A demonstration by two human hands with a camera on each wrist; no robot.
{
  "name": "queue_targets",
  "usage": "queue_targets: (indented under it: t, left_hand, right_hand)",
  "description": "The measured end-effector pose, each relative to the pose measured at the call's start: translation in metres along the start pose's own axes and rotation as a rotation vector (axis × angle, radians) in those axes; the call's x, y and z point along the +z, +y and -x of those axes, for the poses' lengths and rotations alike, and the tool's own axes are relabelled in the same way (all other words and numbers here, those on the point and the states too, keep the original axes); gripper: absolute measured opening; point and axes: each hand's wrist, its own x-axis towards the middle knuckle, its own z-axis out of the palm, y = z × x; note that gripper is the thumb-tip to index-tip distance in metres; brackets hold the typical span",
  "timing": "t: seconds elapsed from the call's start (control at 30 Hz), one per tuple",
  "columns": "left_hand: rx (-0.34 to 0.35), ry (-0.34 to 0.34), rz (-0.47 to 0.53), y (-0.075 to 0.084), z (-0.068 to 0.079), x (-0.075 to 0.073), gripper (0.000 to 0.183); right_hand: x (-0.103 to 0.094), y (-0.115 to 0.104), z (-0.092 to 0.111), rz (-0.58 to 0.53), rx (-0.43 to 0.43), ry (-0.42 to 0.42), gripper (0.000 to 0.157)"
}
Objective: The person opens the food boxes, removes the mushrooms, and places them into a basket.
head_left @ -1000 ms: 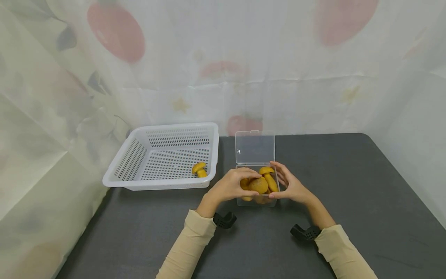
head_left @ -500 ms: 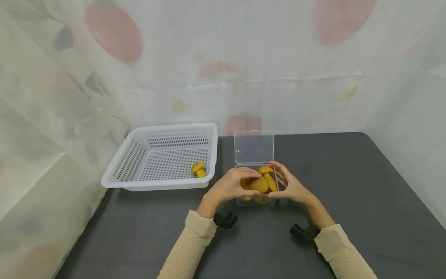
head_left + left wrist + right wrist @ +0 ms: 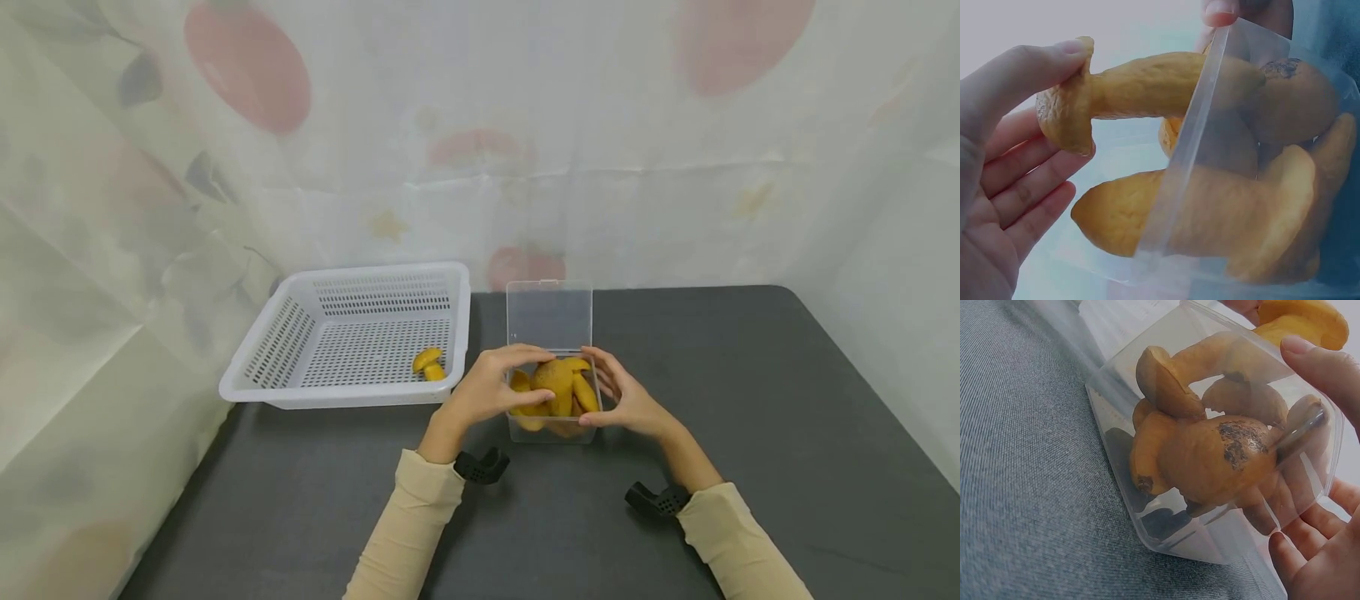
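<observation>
A yellow-brown mushroom [image 3: 1141, 87] is pinched at its cap by my left hand [image 3: 483, 387], thumb on one side and fingers on the other. Its stem points in over the rim of a clear plastic box [image 3: 555, 431]. Several more mushrooms [image 3: 1210, 462] lie piled inside, visible through the wall in both wrist views. My right hand [image 3: 633, 406] grips the box's right side, thumb at the near rim and fingers behind. The clear hinged lid [image 3: 550, 318] stands raised at the back.
Left of the box, a white perforated basket [image 3: 247, 385] holds one yellow mushroom [image 3: 428, 362] in its near right corner. All of it stands on a dark table [image 3: 735, 392], with a printed curtain [image 3: 600, 200] behind and along the left.
My left hand has lifted slightly away from me at the box, and the mushroom has turned so its stem shows below the cap. My right hand and the basket stay put.
</observation>
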Motion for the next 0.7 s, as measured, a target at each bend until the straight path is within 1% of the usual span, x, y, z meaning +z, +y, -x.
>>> queue_targets:
  t: [0.17, 0.43, 0.53, 0.7]
  left_hand:
    - [0.012, 0.032, 0.005, -0.001, 0.0, -0.003, 0.046]
    - [0.042, 0.129, -0.041, -0.006, 0.002, -0.013, 0.047]
    - [0.032, 0.151, -0.046, -0.008, 0.004, -0.017, 0.047]
    - [-0.003, 0.19, -0.045, -0.012, 0.008, -0.024, 0.047]
  right_hand:
    - [0.0, 0.002, 0.0, -0.013, -0.019, 0.0, 0.1]
    - [0.0, 0.002, 0.0, -0.03, -0.03, 0.001, 0.101]
    - [0.0, 0.002, 0.0, -0.029, -0.028, 0.001, 0.101]
    - [0.0, 0.002, -0.001, -0.033, -0.026, -0.002, 0.101]
